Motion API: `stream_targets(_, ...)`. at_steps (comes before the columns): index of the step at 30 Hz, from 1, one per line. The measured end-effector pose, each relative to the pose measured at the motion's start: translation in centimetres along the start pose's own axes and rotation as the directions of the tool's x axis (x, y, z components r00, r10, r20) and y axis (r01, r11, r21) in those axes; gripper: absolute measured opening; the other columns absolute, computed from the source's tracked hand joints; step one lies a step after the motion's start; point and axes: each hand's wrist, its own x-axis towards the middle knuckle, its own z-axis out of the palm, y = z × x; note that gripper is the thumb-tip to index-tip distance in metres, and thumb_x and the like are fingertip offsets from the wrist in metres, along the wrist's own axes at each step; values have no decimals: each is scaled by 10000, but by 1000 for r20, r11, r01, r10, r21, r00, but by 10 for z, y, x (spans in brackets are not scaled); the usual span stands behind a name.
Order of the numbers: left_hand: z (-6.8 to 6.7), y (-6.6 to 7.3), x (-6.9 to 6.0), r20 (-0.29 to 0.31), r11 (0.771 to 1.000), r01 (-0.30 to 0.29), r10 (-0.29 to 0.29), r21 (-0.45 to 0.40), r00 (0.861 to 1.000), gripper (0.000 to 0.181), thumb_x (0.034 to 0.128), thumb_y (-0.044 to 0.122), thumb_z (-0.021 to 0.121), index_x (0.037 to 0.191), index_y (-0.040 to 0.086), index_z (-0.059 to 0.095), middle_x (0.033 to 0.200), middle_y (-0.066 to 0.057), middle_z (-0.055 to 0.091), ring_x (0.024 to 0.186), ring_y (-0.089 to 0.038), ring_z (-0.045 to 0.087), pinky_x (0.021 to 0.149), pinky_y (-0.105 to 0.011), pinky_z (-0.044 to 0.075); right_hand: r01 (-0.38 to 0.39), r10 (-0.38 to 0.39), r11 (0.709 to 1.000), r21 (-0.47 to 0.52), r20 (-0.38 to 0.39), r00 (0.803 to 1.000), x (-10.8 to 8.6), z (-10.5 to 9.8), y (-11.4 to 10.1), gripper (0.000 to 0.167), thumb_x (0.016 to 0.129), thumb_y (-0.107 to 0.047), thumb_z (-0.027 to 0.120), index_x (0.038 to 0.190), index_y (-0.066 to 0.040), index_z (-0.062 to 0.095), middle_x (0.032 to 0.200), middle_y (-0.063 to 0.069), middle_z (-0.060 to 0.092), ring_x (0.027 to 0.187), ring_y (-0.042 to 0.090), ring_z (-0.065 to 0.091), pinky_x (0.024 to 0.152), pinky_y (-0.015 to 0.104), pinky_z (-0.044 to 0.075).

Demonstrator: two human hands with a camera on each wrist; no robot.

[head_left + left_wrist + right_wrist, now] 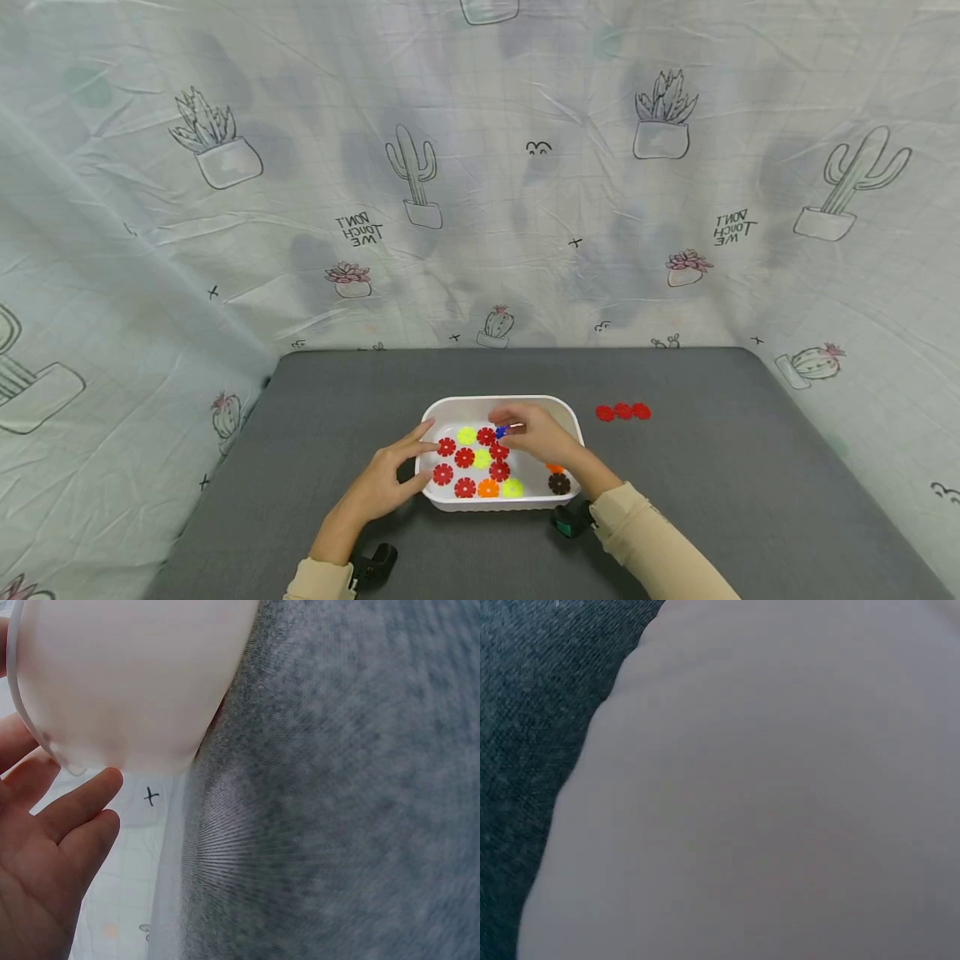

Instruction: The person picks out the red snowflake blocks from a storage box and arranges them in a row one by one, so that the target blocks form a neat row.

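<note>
A white tray (502, 503) holds several flower-shaped plastic discs in red, yellow, orange and black. My left hand (382, 483) is at the tray's left end, fingers spread, with fingertips touching or very near the rim. In the left wrist view, the left hand (45, 847) lies along the outside of the tray wall (127, 682). Over the tray's right half hovers my right hand (536, 431), its fingers bent downward. A small blue piece (501, 432) shows between its thumb and fingertips; whether they pinch it is unclear. Only blurred pale cloth (742, 787) and dark surface fill the right wrist view.
On the grey table (345, 400), three red discs (622, 411) lie in a row right of the tray. Inside, a black disc (558, 483) sits in the near right corner. A patterned white curtain (480, 183) rises behind the table and along its sides.
</note>
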Motion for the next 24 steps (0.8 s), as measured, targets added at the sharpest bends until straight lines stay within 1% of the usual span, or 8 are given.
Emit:
stream_targets(3, 0, 0, 0, 2, 1000, 6, -6, -3, 1000, 353, 851, 192, 664, 1189, 88, 659, 1485, -69, 416, 1309, -280, 462, 1000, -556, 410, -47, 47, 999, 3, 24, 999, 3, 4, 6, 338, 854, 35, 630, 1190, 52, 594, 1197, 206, 625, 1103, 345, 593, 951, 456, 483)
stream_targets(7, 0, 0, 0, 4, 1000, 14, -14, -10, 1000, 359, 854, 200, 663, 1194, 86, 656, 1488, -68, 411, 1310, -283, 460, 1001, -559, 407, -94, 95, 995, -39, 34, 995, 4, 8, 11, 306, 841, 33, 643, 1146, 26, 624, 1151, 167, 651, 1077, 313, 606, 940, 446, 493)
stream_targets(11, -2, 0, 0, 1, 1000, 12, -12, -9, 1000, 360, 855, 199, 658, 1196, 84, 655, 1489, -67, 411, 1305, -287, 466, 995, -563, 410, -103, 106, 991, -90, 31, 994, 3, 9, 10, 283, 833, 22, 655, 1116, 4, 645, 1123, 140, 667, 1052, 284, 615, 931, 443, 499)
stream_targets(15, -2, 1, 1, 2, 1000, 13, -13, -9, 1000, 357, 855, 198, 658, 1193, 86, 656, 1490, -61, 410, 1305, -284, 467, 996, -565, 408, -93, 98, 987, -131, 37, 994, 2, 11, 8, 287, 820, 26, 666, 1106, 8, 648, 1109, 141, 673, 1038, 275, 620, 923, 446, 501)
stream_targets(21, -1, 1, 0, 3, 1000, 19, -19, -3, 1000, 350, 860, 206, 653, 1191, 94, 659, 1491, -46, 409, 1307, -270, 465, 995, -561, 412, -84, 92, 982, -170, 37, 995, 1, 12, 10, 279, 819, 19, 673, 1097, 8, 652, 1087, 126, 679, 1022, 255, 625, 906, 432, 511)
stream_targets(24, -1, 1, 0, 2, 1000, 20, -20, -5, 1000, 349, 859, 204, 653, 1191, 95, 659, 1492, -42, 408, 1309, -269, 463, 996, -563, 411, -106, 114, 975, -193, 30, 993, 0, 13, 10, 281, 822, -1, 678, 1102, -14, 661, 1090, 104, 681, 1020, 234, 622, 907, 422, 514)
